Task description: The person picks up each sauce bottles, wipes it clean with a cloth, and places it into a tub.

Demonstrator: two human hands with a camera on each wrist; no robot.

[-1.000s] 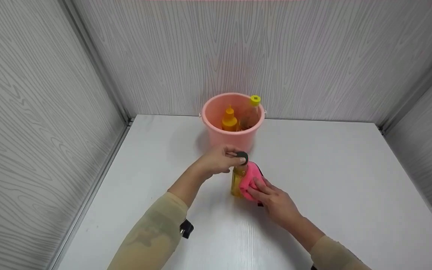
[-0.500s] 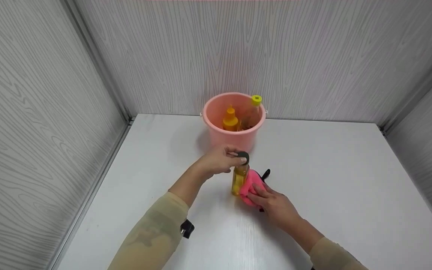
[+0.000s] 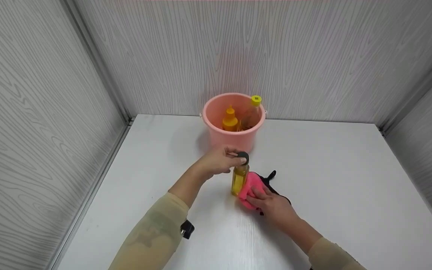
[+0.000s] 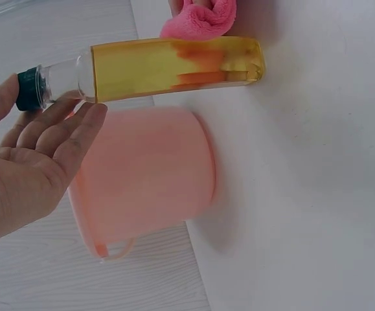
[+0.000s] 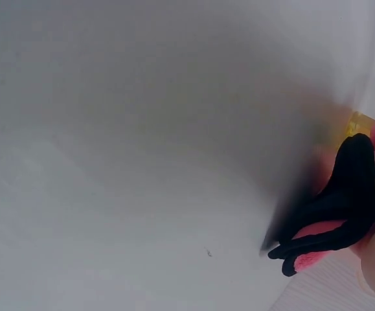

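A clear bottle of yellow oil (image 3: 239, 180) stands upright on the white table in front of the bucket. At its dark green cap (image 4: 29, 89), my left hand (image 3: 218, 162) pinches with the thumb and fingers, the other fingertips lying along the bottle's neck in the left wrist view. My right hand (image 3: 276, 207) holds a bunched pink cloth (image 3: 252, 184) against the bottle's lower right side. Black fabric (image 5: 352, 188) is bunched with the pink cloth and sticks out behind the right fingers.
Just behind the bottle stands a pink bucket (image 3: 234, 139). Inside are an orange squeeze bottle (image 3: 230, 120) and a clear bottle with a yellow cap (image 3: 255, 100). Grey wood-grain panels (image 3: 238, 48) enclose the white table (image 3: 332, 168) at the back and sides.
The right hand and pink cloth have slid slightly down the bottle, uncovering more of its side. More black fabric now shows beside the right hand. The left hand stays at the cap.
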